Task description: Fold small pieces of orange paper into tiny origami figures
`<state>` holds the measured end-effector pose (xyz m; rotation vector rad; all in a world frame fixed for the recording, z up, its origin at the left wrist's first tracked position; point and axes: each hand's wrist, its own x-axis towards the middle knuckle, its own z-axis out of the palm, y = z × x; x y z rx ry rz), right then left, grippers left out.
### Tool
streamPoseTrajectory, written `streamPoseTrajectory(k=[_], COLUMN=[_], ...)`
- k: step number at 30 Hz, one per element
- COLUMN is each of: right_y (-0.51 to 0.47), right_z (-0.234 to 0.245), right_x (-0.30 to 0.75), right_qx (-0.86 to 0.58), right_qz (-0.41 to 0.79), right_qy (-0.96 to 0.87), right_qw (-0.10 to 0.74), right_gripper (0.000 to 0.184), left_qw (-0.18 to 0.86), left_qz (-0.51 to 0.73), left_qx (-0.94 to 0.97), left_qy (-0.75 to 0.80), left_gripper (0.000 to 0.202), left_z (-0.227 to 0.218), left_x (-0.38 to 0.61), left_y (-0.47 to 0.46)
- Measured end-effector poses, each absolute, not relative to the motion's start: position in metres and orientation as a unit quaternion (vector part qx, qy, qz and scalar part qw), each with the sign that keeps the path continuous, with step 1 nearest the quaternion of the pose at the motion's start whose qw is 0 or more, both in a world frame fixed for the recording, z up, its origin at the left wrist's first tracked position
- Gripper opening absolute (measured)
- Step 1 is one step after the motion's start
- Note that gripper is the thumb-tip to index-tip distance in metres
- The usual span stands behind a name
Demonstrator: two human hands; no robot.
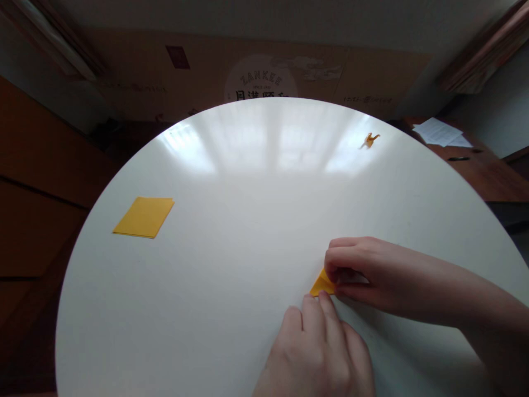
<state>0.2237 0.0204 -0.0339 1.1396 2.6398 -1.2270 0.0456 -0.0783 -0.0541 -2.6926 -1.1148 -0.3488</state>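
Note:
A small piece of folded yellow origami paper (321,284) lies on the white round table, right of the middle and near me. Its visible part looks like a triangle, and the rest is covered by my fingers. My right hand (359,270) comes in from the right with thumb and fingers closed on the paper's right side. From below, my left hand (320,347) reaches up with bent fingers, and its fingertips hold the paper's near edge against the table. The left thumb cannot be made out.
On the left of the white table (231,237) lies a stack of square yellow paper (144,217). A small folded orange-yellow paper figure (371,140) stands near the far right edge. Beyond the table are a printed cardboard panel (289,71) and a wooden surface with white sheets (442,132).

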Motion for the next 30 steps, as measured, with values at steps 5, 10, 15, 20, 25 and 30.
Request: streamPoseTrajectory(k=[5, 10, 15, 20, 25, 30], right_y=[0.023, 0.024, 0.023, 0.023, 0.022, 0.020], right_z=[-0.032, -0.032, -0.036, -0.038, -0.039, -0.038], right_x=[0.228, 0.230, 0.229, 0.228, 0.227, 0.227], right_qx=[0.354, 0.347, 0.336, 0.332, 0.329, 0.322], right_qz=[-0.406, -0.415, -0.419, -0.417, -0.401, -0.395], right_qy=[0.842, 0.841, 0.844, 0.846, 0.855, 0.860], right_qw=[0.008, 0.011, 0.003, -0.016, -0.034, -0.030], right_gripper=[0.014, 0.013, 0.011, 0.016, 0.018, 0.015], left_qw=[0.099, 0.090, 0.087, 0.066, 0.023, -0.033], left_qz=[-0.107, -0.111, -0.109, -0.103, -0.092, -0.044], left_qx=[-0.915, -0.912, -0.912, -0.915, -0.924, -0.933], left_qy=[-0.376, -0.386, -0.386, -0.384, -0.371, -0.355], left_gripper=[0.011, 0.012, 0.015, 0.010, 0.007, 0.011], left_z=[-0.053, -0.053, -0.053, -0.052, -0.052, -0.045], left_x=[0.046, 0.047, 0.047, 0.047, 0.045, 0.036], left_y=[-0.077, -0.077, -0.076, -0.074, -0.071, -0.059])
